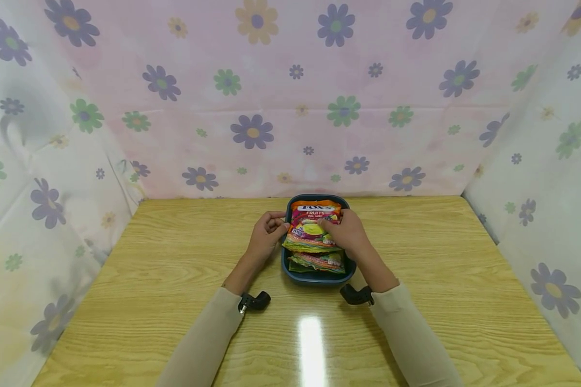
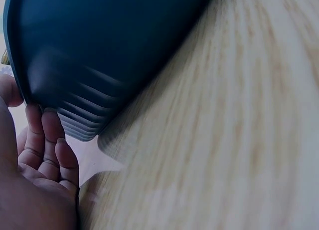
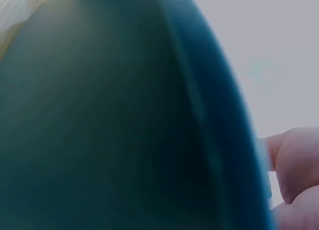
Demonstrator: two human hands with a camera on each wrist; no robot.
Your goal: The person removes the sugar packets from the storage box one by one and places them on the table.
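Observation:
A dark blue plastic tub (image 1: 318, 280) stands on the table, with candy bags inside. The upper bag, a red and orange Fox's fruit candy bag (image 1: 314, 215), covers most of a second candy bag (image 1: 319, 262). My left hand (image 1: 266, 234) pinches the tub's left rim; in the left wrist view its fingertips (image 2: 50, 121) press just under the rim. With its thumb on the upper bag's face, my right hand (image 1: 351, 234) grips that bag by its right edge. The right wrist view shows the tub's outer wall (image 3: 99, 115), with part of the right hand (image 3: 299, 165) beyond the rim.
The wood-grain table (image 1: 174, 258) runs back to a flower-patterned cloth (image 1: 281, 97), which also hangs on both sides. A black wrist camera mount (image 1: 255, 301) sits at the left cuff, another mount (image 1: 357, 295) at the right cuff. Light reflects off the table's front.

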